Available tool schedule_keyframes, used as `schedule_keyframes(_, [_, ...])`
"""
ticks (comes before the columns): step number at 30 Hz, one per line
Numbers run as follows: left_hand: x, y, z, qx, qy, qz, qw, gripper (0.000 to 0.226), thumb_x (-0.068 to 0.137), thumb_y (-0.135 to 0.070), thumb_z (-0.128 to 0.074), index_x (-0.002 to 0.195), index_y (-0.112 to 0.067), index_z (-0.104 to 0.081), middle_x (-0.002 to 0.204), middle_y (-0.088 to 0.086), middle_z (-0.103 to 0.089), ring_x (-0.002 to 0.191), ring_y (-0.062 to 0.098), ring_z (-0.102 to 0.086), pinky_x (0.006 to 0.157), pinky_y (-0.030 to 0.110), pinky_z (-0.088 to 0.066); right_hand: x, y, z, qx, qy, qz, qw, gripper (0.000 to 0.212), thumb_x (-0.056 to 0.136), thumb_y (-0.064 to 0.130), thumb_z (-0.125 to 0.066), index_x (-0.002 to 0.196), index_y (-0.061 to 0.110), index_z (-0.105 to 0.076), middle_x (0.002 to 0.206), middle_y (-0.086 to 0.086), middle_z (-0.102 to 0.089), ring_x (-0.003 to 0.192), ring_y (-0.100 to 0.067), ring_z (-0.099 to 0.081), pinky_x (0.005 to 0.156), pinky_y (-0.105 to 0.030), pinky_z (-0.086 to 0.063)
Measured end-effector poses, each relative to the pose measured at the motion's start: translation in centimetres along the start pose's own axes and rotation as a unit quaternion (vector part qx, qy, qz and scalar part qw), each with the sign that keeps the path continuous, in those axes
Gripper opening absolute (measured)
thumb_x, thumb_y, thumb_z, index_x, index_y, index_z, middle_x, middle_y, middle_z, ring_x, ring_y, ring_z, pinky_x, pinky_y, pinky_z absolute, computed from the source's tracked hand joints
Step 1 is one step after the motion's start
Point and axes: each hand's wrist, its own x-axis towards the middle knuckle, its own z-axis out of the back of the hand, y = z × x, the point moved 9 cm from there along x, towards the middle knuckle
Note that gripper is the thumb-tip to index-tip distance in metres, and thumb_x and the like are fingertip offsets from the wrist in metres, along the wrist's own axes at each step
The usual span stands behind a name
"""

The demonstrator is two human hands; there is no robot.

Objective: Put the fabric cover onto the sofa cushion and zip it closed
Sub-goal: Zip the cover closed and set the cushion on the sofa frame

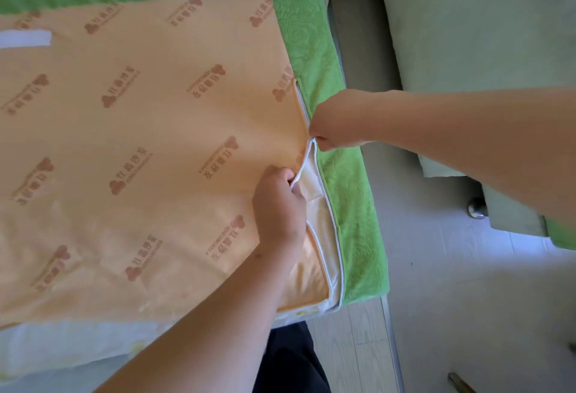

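A large sofa cushion lies flat, wrapped in a fabric cover with a peach underside (140, 130) printed with brown logos and a green quilted side panel (352, 193). A white zipper (314, 155) runs along the right edge where the two fabrics meet. Beyond my right hand the zipper is closed; nearer to me it gapes, showing the white cushion (321, 221) inside. My right hand (336, 121) pinches the zipper slider at the point where the gap starts. My left hand (277, 205) grips the peach edge of the opening just below it.
A pale green sofa frame (467, 28) stands to the right, with a metal foot (475, 207) on the grey floor (436, 299). A white patch (25, 38) sits on the peach fabric at far left. My dark trouser leg (290, 361) is at the bottom.
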Motion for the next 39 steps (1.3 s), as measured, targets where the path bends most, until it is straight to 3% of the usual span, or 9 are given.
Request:
schedule_keyframes(4, [-1.9, -1.4, -0.5, 0.006, 0.026, -0.047, 0.999, 0.026, 0.071, 0.007, -0.057, 0.086, -0.007, -0.074, 0.089, 0.007, -0.063, 0.082, 0.027, -0.06, 0.071, 0.026, -0.037, -1.0, 3.0, -1.7, -0.003, 0.038, 0.018, 0.999, 0.02, 0.095, 0.029, -0.041, 0.09, 0.016, -0.055, 0.066, 0.004, -0.039, 0.063, -0.019, -0.047, 0.056, -0.028, -0.037])
schedule_keyframes(7, [-2.8, -1.5, -1.1, 0.028, 0.053, -0.051, 0.997, 0.031, 0.073, 0.007, -0.055, 0.091, -0.008, -0.075, 0.101, 0.009, -0.066, 0.094, 0.029, -0.062, 0.079, 0.033, -0.044, -1.9, 4.0, -2.3, -0.018, 0.077, 0.014, 0.997, 0.018, 0.097, 0.03, -0.04, 0.085, 0.018, -0.045, 0.067, 0.005, -0.037, 0.054, -0.012, -0.035, 0.049, -0.026, -0.03])
schedule_keyframes(16, [-8.4, 0.8, -2.2, 0.075, 0.078, -0.025, 0.994, 0.022, 0.084, 0.005, -0.047, 0.09, -0.008, -0.063, 0.096, 0.008, -0.059, 0.088, 0.03, -0.059, 0.068, 0.03, -0.031, -3.5, 6.6, -3.3, -0.069, 0.112, 0.002, 0.991, 0.03, 0.1, 0.034, -0.039, 0.078, 0.015, -0.049, 0.069, 0.006, -0.037, 0.055, -0.009, -0.033, 0.048, -0.024, -0.028])
schedule_keyframes(20, [-10.8, 1.7, -3.2, 0.063, 0.062, -0.02, 0.996, 0.021, 0.085, 0.004, -0.05, 0.091, -0.008, -0.065, 0.094, 0.007, -0.059, 0.087, 0.029, -0.059, 0.066, 0.03, -0.032, -4.5, 9.5, -5.2, -0.086, 0.135, 0.03, 0.987, 0.038, 0.1, 0.034, -0.038, 0.065, 0.019, -0.035, 0.068, 0.006, -0.034, 0.055, -0.011, -0.034, 0.048, -0.024, -0.027])
schedule_keyframes(24, [-14.2, 2.0, -4.4, 0.059, 0.039, -0.009, 0.997, 0.021, 0.085, 0.004, -0.05, 0.092, -0.008, -0.065, 0.093, 0.007, -0.06, 0.087, 0.028, -0.058, 0.066, 0.029, -0.03, -7.0, 12.6, -7.5, -0.061, 0.14, 0.049, 0.987, 0.025, 0.099, 0.033, -0.039, 0.082, 0.016, -0.045, 0.069, 0.007, -0.036, 0.065, -0.016, -0.043, 0.052, -0.026, -0.031])
schedule_keyframes(28, [-17.2, 2.0, -5.5, 0.061, 0.025, -0.016, 0.998, 0.021, 0.081, 0.009, -0.051, 0.089, -0.006, -0.065, 0.092, 0.009, -0.06, 0.086, 0.029, -0.057, 0.066, 0.03, -0.032, -9.2, 14.8, -9.9, -0.042, 0.125, 0.071, 0.989, 0.029, 0.096, 0.028, -0.04, 0.071, 0.016, -0.048, 0.067, 0.005, -0.041, 0.055, -0.01, -0.035, 0.052, -0.025, -0.034])
schedule_keyframes(33, [-20.0, 3.8, -6.6, 0.101, 0.034, -0.011, 0.994, 0.022, 0.07, 0.012, -0.063, 0.078, -0.008, -0.061, 0.08, 0.007, -0.054, 0.071, 0.03, -0.056, 0.055, 0.033, -0.033, -10.8, 17.8, -11.8, -0.023, 0.105, 0.093, 0.99, 0.021, 0.095, 0.028, -0.042, 0.083, 0.016, -0.055, 0.068, 0.006, -0.044, 0.063, -0.015, -0.047, 0.061, -0.029, -0.041])
schedule_keyframes(36, [-21.2, 3.8, -6.5, 0.133, 0.013, -0.054, 0.99, 0.032, 0.051, 0.012, -0.073, 0.066, -0.013, -0.059, 0.067, 0.004, -0.052, 0.057, 0.027, -0.052, 0.049, 0.03, -0.033, -11.3, 19.6, -13.5, -0.001, 0.106, 0.103, 0.989, 0.018, 0.093, 0.027, -0.045, 0.085, 0.015, -0.056, 0.07, 0.005, -0.045, 0.073, -0.021, -0.052, 0.064, -0.029, -0.043])
schedule_keyframes(39, [-22.1, 4.1, -6.7, 0.146, -0.009, -0.109, 0.983, 0.031, 0.053, 0.007, -0.072, 0.073, -0.016, -0.065, 0.071, 0.002, -0.056, 0.066, 0.028, -0.054, 0.058, 0.032, -0.039, -11.6, 21.3, -15.3, 0.016, 0.111, 0.102, 0.988, 0.018, 0.091, 0.025, -0.046, 0.086, 0.013, -0.058, 0.071, 0.003, -0.046, 0.073, -0.023, -0.052, 0.06, -0.029, -0.04])
